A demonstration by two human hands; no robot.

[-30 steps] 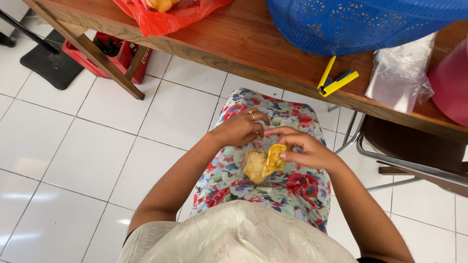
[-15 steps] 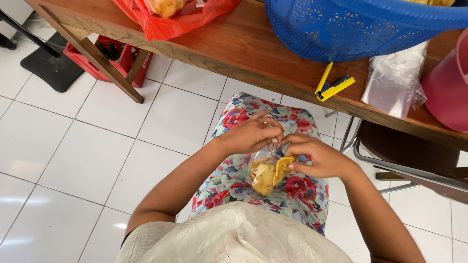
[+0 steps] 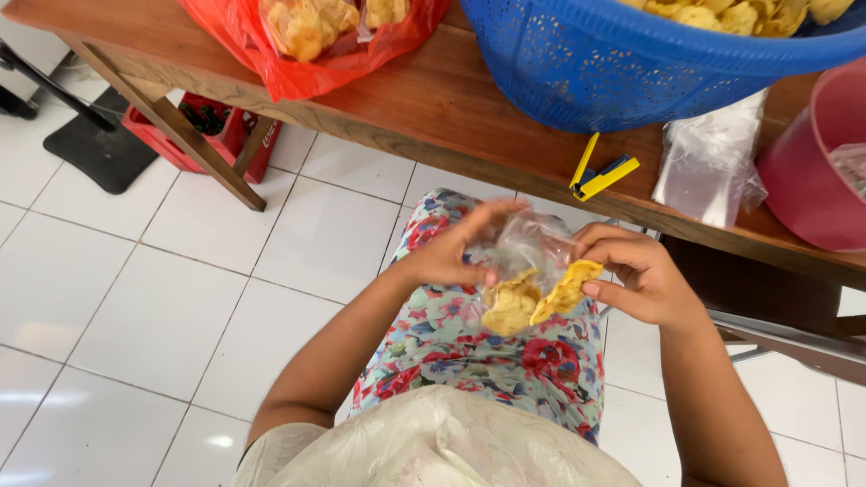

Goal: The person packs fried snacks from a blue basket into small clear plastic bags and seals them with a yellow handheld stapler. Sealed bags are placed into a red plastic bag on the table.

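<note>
Clear bag (image 3: 528, 248) (crinkled) holds yellow chips (image 3: 532, 302) between both hands.

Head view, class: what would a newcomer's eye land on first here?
Probably the two hands over the floral lap: the left hand holds a small clear bag while the right hand pinches a yellow chip at it. Above, a big blue basket of chips sits on the wooden table, beside a red bag.

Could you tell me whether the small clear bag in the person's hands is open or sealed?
Open: the left hand holds the clear bag spread while the right hand pushes a yellow cracker in.
</note>
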